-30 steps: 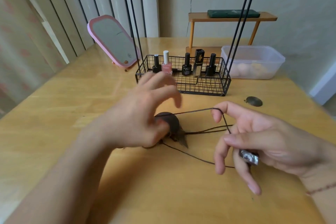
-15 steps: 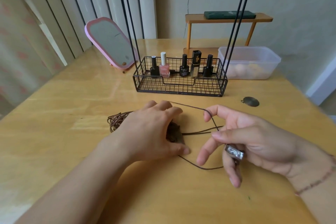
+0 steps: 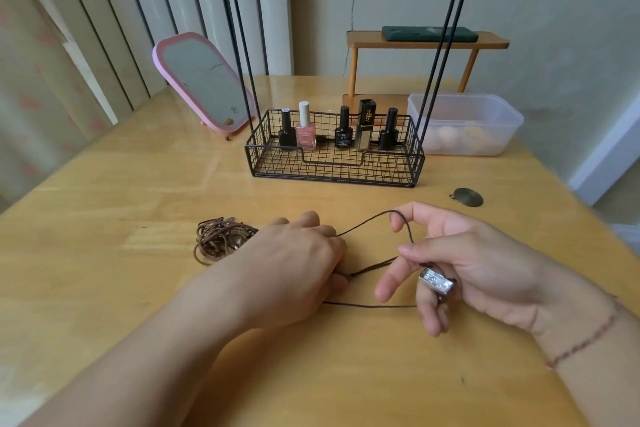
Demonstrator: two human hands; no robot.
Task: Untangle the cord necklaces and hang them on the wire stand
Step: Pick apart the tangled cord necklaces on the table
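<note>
Cord (image 3: 367, 222) from one dark necklace is looping over the right hand's (image 3: 460, 263) raised forefinger, while that hand's curled fingers are gripping a silver pendant (image 3: 437, 280). Palm down, the left hand (image 3: 294, 260) is lying on the cord's other end; whether it is gripping anything I cannot tell. A brown tangle of cords (image 3: 219, 239) is lying just left of it on the table (image 3: 104, 218). Beyond, the wire stand's basket (image 3: 332, 170) is holding five polish bottles (image 3: 306, 128), and a clear tub (image 3: 467, 125) is holding pale round things.

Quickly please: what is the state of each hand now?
Left hand: palm down, covering something on the table; grip cannot be told.
Right hand: holds the dark cord and silver pendant.
</note>
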